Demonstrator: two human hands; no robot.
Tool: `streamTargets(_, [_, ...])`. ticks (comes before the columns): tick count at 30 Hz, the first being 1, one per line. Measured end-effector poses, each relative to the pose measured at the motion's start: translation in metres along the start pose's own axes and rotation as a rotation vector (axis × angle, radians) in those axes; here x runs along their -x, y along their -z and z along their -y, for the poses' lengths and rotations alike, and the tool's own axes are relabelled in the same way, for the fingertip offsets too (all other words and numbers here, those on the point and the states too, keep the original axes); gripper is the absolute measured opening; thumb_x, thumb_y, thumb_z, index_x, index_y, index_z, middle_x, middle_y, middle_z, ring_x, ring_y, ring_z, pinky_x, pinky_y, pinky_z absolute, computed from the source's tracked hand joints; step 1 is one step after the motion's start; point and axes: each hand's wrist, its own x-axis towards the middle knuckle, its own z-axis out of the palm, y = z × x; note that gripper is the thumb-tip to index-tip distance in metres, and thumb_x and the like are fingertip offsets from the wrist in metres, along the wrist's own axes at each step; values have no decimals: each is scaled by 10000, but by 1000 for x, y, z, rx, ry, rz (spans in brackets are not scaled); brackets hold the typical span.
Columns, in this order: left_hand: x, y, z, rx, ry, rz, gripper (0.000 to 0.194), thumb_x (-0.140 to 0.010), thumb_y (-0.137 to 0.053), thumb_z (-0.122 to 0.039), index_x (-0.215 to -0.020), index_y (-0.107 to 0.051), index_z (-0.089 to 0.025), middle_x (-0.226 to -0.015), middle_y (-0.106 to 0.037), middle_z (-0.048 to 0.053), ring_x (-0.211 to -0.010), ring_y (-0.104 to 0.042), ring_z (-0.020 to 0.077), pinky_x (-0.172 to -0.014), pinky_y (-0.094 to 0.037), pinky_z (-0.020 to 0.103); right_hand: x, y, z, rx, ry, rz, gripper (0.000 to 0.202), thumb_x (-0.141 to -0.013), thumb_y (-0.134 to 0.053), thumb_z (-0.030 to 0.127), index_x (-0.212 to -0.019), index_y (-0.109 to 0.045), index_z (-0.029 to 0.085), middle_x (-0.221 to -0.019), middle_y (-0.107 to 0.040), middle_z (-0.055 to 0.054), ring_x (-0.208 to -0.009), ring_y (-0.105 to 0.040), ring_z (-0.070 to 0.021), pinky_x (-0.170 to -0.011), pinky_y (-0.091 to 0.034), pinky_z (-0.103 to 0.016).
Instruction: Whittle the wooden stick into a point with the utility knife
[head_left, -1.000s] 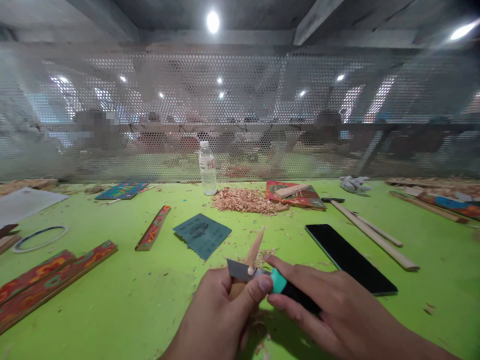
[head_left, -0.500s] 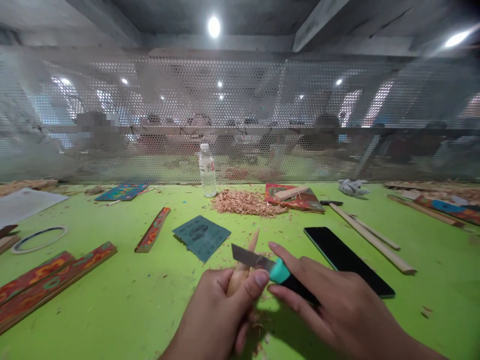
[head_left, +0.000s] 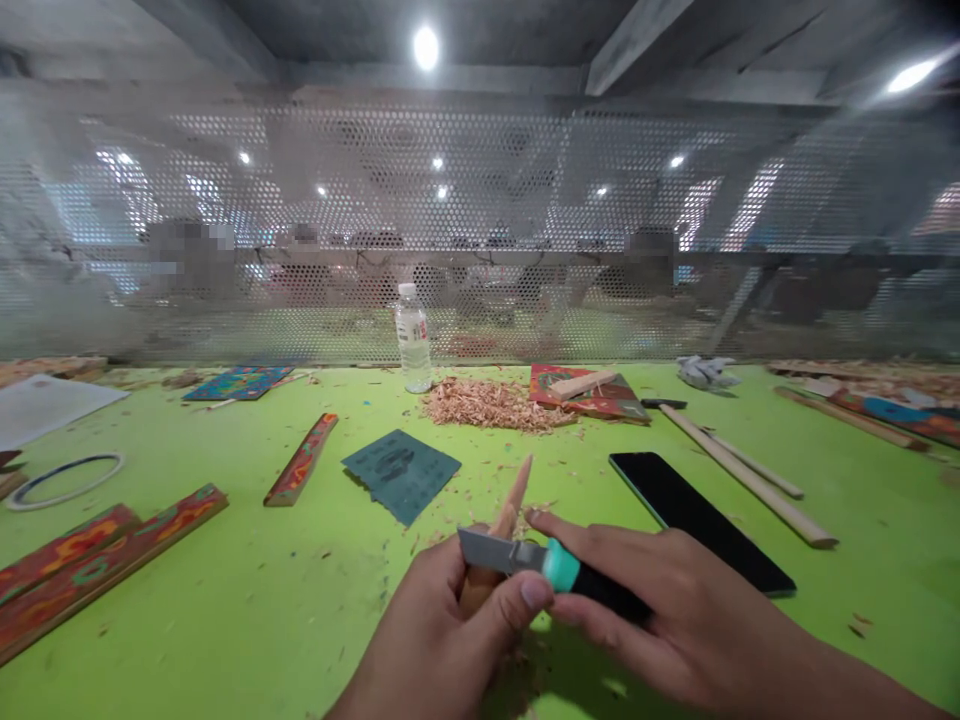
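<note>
My left hand (head_left: 457, 620) is closed round a pointed wooden stick (head_left: 514, 496), whose tapered tip points away from me. Its lower end is hidden in the fist. A utility knife (head_left: 559, 567) with a black and turquoise handle lies in my right hand (head_left: 667, 600), fingers wrapped about the grip. The blade crosses over the stick just above the left fist. My left thumb rests close to the base of the blade. Wood shavings lie on the green table (head_left: 247, 600) around the hands.
Green sandpaper (head_left: 403, 475) lies ahead; a black phone (head_left: 697, 520) is at right. Farther back are a shavings pile (head_left: 491, 404), a water bottle (head_left: 413, 340), a painted board (head_left: 589, 392) and a hammer (head_left: 742, 470). Painted strips (head_left: 112, 570) and a tape roll (head_left: 64, 480) lie left.
The knife blade has turned flatter and moved slightly lower toward the left fist. The stick's tip has tilted a little to the right. Both hands keep their holds.
</note>
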Motion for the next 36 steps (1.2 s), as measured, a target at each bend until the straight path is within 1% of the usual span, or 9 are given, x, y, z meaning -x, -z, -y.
streamTargets(6, [1, 1, 4, -72, 70, 71, 577, -823, -749, -750, -745, -648, -187, -585, -607, 2, -556, -555, 156, -584, -453, 267, 1, -2, 3, 42, 5, -30, 545, -1142, -400, 494, -1417, -653, 96, -1099, -842, -169, -800, -840, -264, -679, -685, -352])
streamTargets(9, [2, 1, 4, -157, 68, 22, 590, -865, -695, -747, -680, -605, -194, -564, -599, 10, -549, -552, 156, -581, -443, 266, 3, -4, 7, 117, -7, -74, 556, -1156, -344, 489, -1408, -648, 98, -1047, -845, -162, -728, -829, -259, -628, -675, -362])
streamTargets(13, [1, 0, 3, -246, 81, -36, 610, -885, -650, -759, -638, -537, -213, -497, -504, -31, -497, -449, 124, -527, -360, 251, 4, -9, 13, 206, -21, -115, 538, -1166, -325, 473, -1427, -611, 100, -938, -841, -119, -699, -822, -250, -526, -625, -337])
streamTargets(18, [0, 0, 8, -208, 80, -57, 617, -888, -629, -777, -629, -470, -240, -457, -407, -77, -461, -360, 109, -490, -325, 250, 6, -10, 11, 224, -27, -224, 446, -1161, -401, 404, -1458, -564, 113, -1015, -841, -122, -765, -829, -236, -596, -632, -309])
streamTargets(22, [-2, 3, 12, -164, 90, -38, 564, -916, -643, -728, -706, -546, -213, -500, -461, -67, -491, -404, 110, -530, -366, 245, 8, -6, 1, 235, -84, -393, 435, -1132, -496, 380, -1521, -542, 190, -1220, -818, -122, -879, -836, -238, -658, -639, -281])
streamTargets(24, [-3, 4, 14, -133, 79, -22, 545, -914, -664, -713, -741, -557, -207, -508, -474, -67, -498, -414, 109, -535, -367, 243, 9, -3, -3, 221, -100, -426, 427, -1114, -537, 381, -1504, -568, 211, -1224, -820, -102, -886, -836, -236, -691, -644, -277])
streamTargets(27, [-3, 5, 15, -82, 43, -3, 535, -892, -709, -706, -796, -573, -197, -556, -479, -70, -523, -413, 106, -531, -351, 237, 7, 0, -5, 165, -131, -371, 396, -1104, -540, 382, -1453, -612, 209, -1163, -837, -90, -907, -837, -246, -709, -659, -290])
streamTargets(33, [0, 1, 8, 20, 31, 41, 560, -842, -791, -677, -1031, -694, -159, -880, -680, 39, -785, -582, 174, -710, -480, 267, -3, 3, 1, 7, -30, -58, 424, -1127, -458, 407, -1352, -688, 130, -1179, -832, -153, -974, -837, -260, -789, -691, -329])
streamTargets(36, [0, 0, 4, -8, 22, 57, 583, -820, -795, -698, -983, -708, -144, -862, -692, 57, -842, -594, 203, -759, -475, 280, -3, 0, 3, 10, -12, -17, 498, -1141, -417, 452, -1381, -673, 99, -1144, -837, -165, -932, -842, -267, -758, -698, -349])
